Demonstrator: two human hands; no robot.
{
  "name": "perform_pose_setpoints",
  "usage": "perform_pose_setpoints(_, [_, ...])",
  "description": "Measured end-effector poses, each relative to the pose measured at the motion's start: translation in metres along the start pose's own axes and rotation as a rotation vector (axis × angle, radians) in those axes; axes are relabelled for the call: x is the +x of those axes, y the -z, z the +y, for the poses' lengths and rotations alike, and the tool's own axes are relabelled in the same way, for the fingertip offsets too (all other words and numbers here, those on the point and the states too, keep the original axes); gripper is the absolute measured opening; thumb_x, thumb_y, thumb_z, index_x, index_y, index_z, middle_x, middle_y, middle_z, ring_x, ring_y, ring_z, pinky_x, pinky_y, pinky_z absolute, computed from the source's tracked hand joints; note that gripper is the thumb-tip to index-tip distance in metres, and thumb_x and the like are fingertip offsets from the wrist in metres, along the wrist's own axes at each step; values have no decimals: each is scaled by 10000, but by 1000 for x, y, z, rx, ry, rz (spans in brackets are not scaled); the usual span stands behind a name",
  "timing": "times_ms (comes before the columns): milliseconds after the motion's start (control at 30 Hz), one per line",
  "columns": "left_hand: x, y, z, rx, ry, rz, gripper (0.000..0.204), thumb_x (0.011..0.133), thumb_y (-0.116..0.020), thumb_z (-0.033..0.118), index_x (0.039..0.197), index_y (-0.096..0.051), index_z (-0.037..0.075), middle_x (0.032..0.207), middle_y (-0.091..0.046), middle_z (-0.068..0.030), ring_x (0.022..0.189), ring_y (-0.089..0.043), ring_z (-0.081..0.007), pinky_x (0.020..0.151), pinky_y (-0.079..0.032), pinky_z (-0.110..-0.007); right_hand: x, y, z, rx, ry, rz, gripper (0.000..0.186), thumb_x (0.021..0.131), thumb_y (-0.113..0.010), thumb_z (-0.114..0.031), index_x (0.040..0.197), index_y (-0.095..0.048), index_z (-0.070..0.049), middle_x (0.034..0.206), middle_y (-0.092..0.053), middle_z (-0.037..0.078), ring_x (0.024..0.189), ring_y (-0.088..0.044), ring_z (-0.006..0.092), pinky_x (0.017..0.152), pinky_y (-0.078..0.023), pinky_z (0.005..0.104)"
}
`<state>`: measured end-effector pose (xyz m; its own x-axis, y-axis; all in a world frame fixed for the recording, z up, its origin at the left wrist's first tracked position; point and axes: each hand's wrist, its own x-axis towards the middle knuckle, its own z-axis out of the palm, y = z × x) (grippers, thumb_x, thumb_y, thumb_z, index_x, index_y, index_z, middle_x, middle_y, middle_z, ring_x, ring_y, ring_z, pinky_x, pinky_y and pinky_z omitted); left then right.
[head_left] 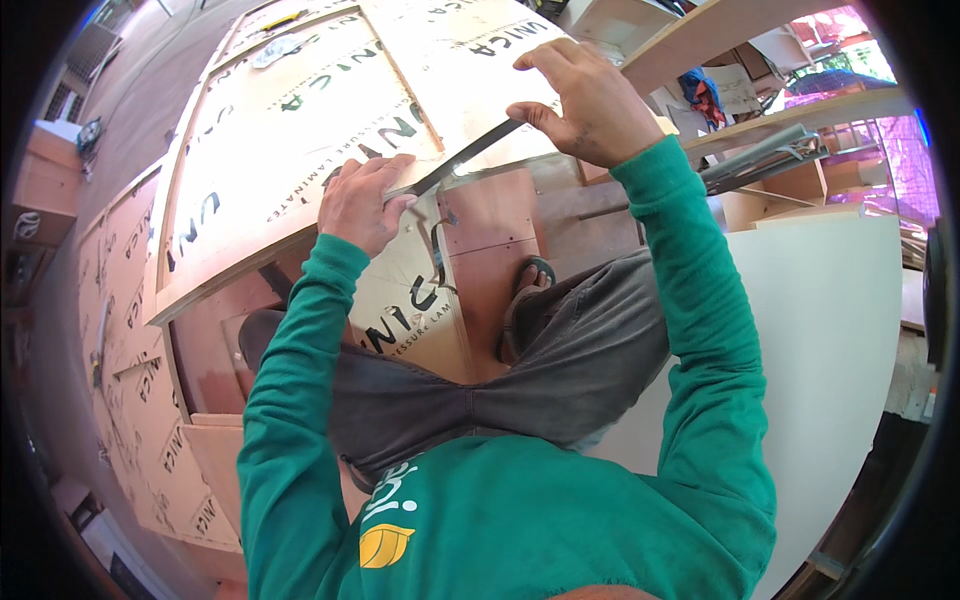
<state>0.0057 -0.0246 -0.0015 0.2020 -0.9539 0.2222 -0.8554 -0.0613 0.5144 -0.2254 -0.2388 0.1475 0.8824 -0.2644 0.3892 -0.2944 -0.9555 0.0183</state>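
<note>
Between my left fingers (383, 167): dark strip (465, 158), grasped.
At my right fingers (547, 58): strip's other end; grip I can't tell.

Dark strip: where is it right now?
In the head view, the dark strip is above centre, slanting up to the right along the near edge of the printed board, between the left hand and right hand.

Dark strip (466, 158), one end obscure at right hand (594, 108); green sweatshirt (560, 510) cut off below
</note>
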Motion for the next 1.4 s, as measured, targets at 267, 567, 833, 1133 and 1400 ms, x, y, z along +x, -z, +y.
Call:
perform_pose_setpoints(267, [-6,-10,-7,46,-49,107,593,948,-831,244,1517,-683,168,1308,-719,-78,1136,-662,-326,1068,-539,-470,6,-50,10,238,-235,-522,227,1066,-688,-270,1070,-770,-59,1022,-814,146,1003,-768,391,879,-599,511])
perform_pose_setpoints(567, [-3,-9,0,100,13,23,524,947,-838,252,1449,-713,170,1229,-698,-90,1166,-657,-315,1070,-530,-477,-1,-56,10,147,-104,-376,112,971,-602,-47,980,-712,-67,1039,-819,83,1038,-756,353,883,-612,495])
perform_pose_setpoints(833, [-4,-13,0,118,23,49,521,906,-876,210,1405,-742,148,1187,-700,-88,1174,-665,-313,1074,-526,-472,-17,-74,14,174,-81,-281,99,959,-608,-21,989,-683,-80,1042,-803,58,1041,-751,334,896,-616,470])
perform_pose_setpoints(1133, [-1,-15,-3,115,6,36,524,904,-888,227,1402,-747,145,1180,-689,-85,1157,-664,-305,1052,-519,-476,-17,-73,18,225,-80,-279,78,948,-610,4,972,-649,-60,1014,-796,75,1026,-753,343,882,-613,474])
perform_pose_setpoints(1400, [-1,-12,2,136,41,14,512,931,-868,261,1414,-745,141,1200,-689,-89,1188,-662,-308,1055,-518,-474,-20,-64,5,37,-75,-254,24,983,-656,-80,970,-669,-66,1008,-792,90,1007,-748,349,868,-602,493])
